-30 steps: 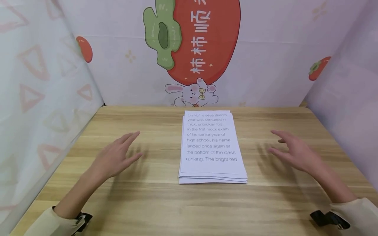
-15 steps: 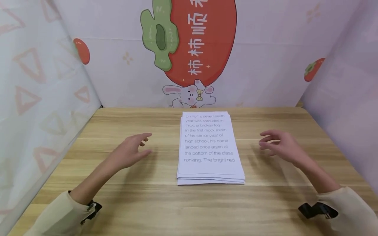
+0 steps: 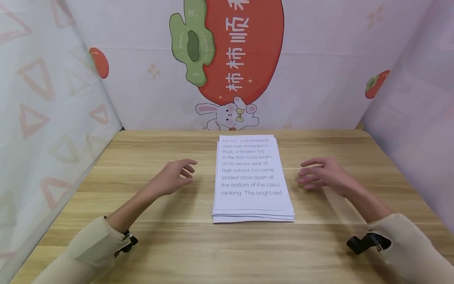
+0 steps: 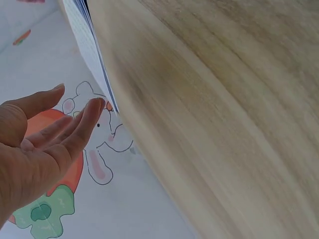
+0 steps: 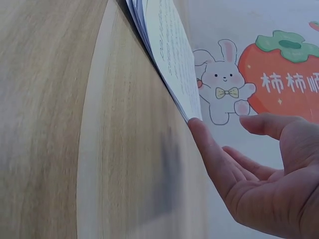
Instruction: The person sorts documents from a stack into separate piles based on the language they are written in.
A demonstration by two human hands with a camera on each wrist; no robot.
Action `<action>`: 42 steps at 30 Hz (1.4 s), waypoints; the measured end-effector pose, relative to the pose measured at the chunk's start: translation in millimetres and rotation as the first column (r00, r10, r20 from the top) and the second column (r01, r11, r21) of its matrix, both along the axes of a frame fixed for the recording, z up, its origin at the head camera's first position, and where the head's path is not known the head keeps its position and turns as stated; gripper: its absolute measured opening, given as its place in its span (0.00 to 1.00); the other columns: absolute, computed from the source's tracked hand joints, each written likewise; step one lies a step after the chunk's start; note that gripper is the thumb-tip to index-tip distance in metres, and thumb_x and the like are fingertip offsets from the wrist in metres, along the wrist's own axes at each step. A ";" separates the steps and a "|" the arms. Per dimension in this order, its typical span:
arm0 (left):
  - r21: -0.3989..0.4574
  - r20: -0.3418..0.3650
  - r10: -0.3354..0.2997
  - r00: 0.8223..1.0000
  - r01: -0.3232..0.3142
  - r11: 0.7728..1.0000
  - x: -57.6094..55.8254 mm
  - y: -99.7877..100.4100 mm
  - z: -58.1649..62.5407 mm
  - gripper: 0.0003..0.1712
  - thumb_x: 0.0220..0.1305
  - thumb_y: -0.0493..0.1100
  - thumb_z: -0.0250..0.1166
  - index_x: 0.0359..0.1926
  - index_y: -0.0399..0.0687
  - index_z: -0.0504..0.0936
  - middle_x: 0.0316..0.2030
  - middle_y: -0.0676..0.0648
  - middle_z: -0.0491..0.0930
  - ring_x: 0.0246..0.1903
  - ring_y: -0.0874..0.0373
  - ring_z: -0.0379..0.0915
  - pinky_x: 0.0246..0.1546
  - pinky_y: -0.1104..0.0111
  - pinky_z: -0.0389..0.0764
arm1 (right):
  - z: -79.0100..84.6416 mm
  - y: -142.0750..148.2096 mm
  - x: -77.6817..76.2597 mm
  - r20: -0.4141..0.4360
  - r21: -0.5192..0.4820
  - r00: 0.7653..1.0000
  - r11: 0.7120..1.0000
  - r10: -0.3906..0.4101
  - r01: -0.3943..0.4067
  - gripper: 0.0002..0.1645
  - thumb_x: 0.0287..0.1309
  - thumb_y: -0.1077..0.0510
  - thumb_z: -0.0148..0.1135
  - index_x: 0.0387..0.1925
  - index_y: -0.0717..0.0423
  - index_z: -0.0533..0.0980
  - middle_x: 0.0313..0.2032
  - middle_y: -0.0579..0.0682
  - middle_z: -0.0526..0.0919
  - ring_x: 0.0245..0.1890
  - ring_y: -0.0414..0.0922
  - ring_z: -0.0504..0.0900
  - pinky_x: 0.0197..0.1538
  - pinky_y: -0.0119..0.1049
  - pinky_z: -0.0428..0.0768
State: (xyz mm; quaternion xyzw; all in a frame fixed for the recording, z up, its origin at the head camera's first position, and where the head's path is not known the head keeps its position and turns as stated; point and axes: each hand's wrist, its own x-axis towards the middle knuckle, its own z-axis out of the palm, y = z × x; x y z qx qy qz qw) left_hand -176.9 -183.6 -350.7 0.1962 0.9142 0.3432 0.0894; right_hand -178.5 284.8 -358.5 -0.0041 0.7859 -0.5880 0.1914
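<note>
A stack of printed paper sheets (image 3: 252,173) lies in the middle of the wooden table, its lower sheets fanned slightly past the top one at the near edge. My left hand (image 3: 175,175) hovers to the left of the stack, fingers loosely bent and holding nothing. On the other side, my right hand (image 3: 324,175) is a little way off the stack's right edge, its fingers relaxed and bare. In the left wrist view the stack (image 4: 92,50) shows edge-on beyond the fingertips. The right wrist view has the printed top sheet (image 5: 172,55) above the index finger.
The wooden table (image 3: 248,252) fills the foreground. Behind it stands a white backdrop (image 3: 319,86) printed with a big red persimmon and a rabbit. Patterned side sheets (image 3: 46,130) enclose the left and right. A black wrist strap (image 3: 125,242) shows at the left sleeve.
Both hands have moved inward toward the paper stack, the left to the right and the right to the left. Their fingers have bent somewhat more. The stack stays put on the table.
</note>
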 end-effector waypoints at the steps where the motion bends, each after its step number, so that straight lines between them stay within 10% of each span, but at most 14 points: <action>1: 0.011 0.020 0.004 1.000 -0.004 1.000 -1.3 2.0 -0.6 0.28 0.67 0.29 0.67 0.66 0.27 0.73 0.50 0.30 0.84 0.49 0.39 0.84 0.52 0.51 0.87 | -0.3 -1.6 -0.8 0.010 -0.007 1.000 1.000 0.000 0.000 0.34 0.75 0.60 0.59 0.70 0.78 0.59 0.48 0.58 0.88 0.44 0.49 0.91 0.49 0.47 0.90; 8: 0.143 0.225 0.033 0.974 -0.067 0.987 -7.8 15.0 -3.2 0.29 0.70 0.33 0.65 0.69 0.29 0.70 0.55 0.30 0.82 0.55 0.40 0.82 0.59 0.51 0.83 | -3.8 -11.8 -5.9 0.048 -0.046 0.999 0.999 0.015 -0.013 0.32 0.76 0.62 0.55 0.70 0.78 0.58 0.49 0.59 0.87 0.45 0.51 0.90 0.49 0.47 0.89; 19: 0.377 0.519 0.019 0.854 -0.249 0.892 -16.9 30.8 -10.8 0.34 0.70 0.28 0.64 0.72 0.27 0.63 0.57 0.27 0.80 0.52 0.44 0.85 0.56 0.57 0.85 | -9.7 -21.0 -12.6 0.093 -0.014 0.996 1.000 0.003 -0.002 0.32 0.76 0.61 0.56 0.71 0.76 0.60 0.51 0.63 0.87 0.47 0.53 0.90 0.50 0.47 0.89; 31: 0.397 0.625 0.020 0.781 -0.339 0.853 -20.3 42.5 -14.8 0.30 0.75 0.30 0.57 0.73 0.28 0.61 0.57 0.28 0.80 0.56 0.41 0.82 0.58 0.58 0.84 | -8.4 -25.4 -13.1 0.108 -0.058 0.994 0.998 0.011 -0.004 0.34 0.74 0.63 0.59 0.71 0.78 0.58 0.47 0.60 0.88 0.45 0.52 0.90 0.51 0.47 0.89; 42: 0.383 0.657 0.047 0.753 -0.386 0.839 -20.9 45.7 -14.5 0.29 0.77 0.32 0.56 0.74 0.30 0.62 0.58 0.29 0.80 0.56 0.41 0.82 0.58 0.59 0.85 | -10.5 -25.1 -14.3 0.119 -0.073 0.992 0.997 0.030 -0.022 0.35 0.74 0.62 0.59 0.71 0.77 0.58 0.48 0.62 0.88 0.47 0.53 0.90 0.52 0.47 0.88</action>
